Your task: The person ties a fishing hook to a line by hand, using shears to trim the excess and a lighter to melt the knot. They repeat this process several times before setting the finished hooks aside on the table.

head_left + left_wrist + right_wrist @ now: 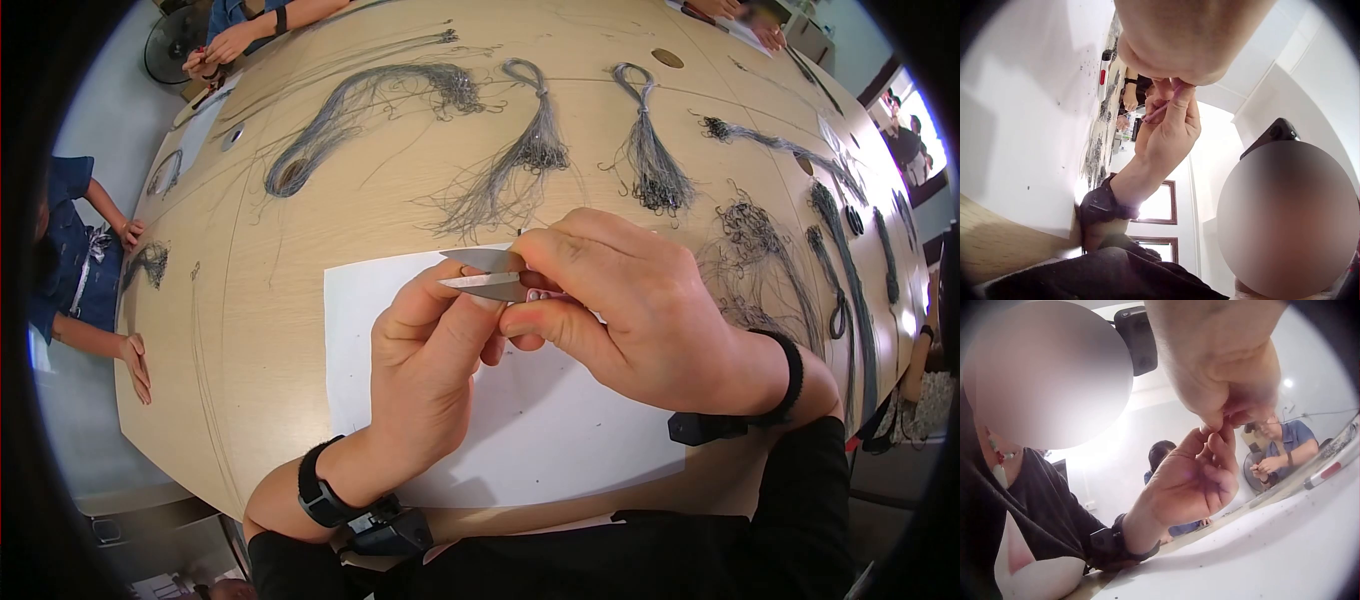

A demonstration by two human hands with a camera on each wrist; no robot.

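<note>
Right hand (640, 305) grips scissors (498, 290), left hand (425, 365) has an unclear hold, and a pen (1104, 74) bears blurred red marking (1102, 77).

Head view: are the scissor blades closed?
No, the scissor blades stand apart, with a visible gap between their tips.

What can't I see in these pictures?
Head view: handle of the cutting tool, covered by the right hand.
Head view: anything the left hand might pinch, behind its fingers.
Head view: the person at top left, cut off by the edge.
Left wrist view: beyond the brown frame, lost in glare.
</note>
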